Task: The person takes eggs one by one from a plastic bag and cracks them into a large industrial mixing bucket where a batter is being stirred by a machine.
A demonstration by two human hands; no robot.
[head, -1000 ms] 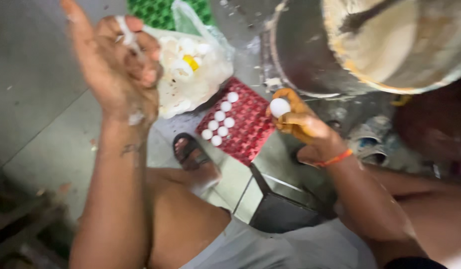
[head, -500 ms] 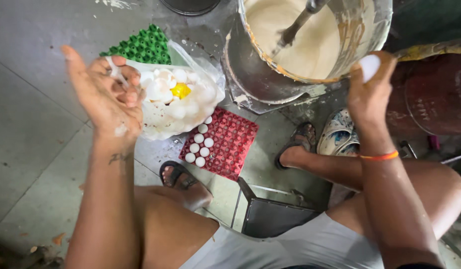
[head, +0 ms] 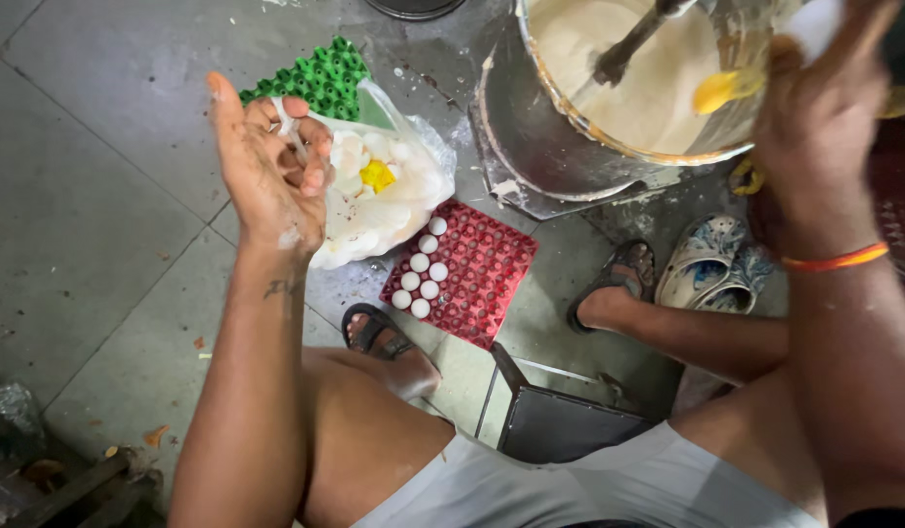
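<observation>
While the right hand (head: 814,127) hangs over the near right rim of the steel mixing bowl (head: 530,127), it is closed round a cracked egg (head: 814,24), white shell showing at the top of the fist and a yolk (head: 718,90) sliding out toward the batter (head: 648,78) just to its left and below. So the thing in play lies straight under that hand, inside the bowl's rim, with the mixer paddle (head: 623,54) further left in the batter. The left hand (head: 271,166) is well apart, palm up, fingers curled on bits of eggshell (head: 291,132), hovering at the left edge of the plastic bag (head: 384,196) of shells and 1 stray yolk. Between the 2 hands, on the floor, the red egg tray (head: 472,279) holds 7 eggs (head: 421,279) along its left edge, nearer the left hand; a green tray (head: 320,78) sits beyond the bag.
</observation>
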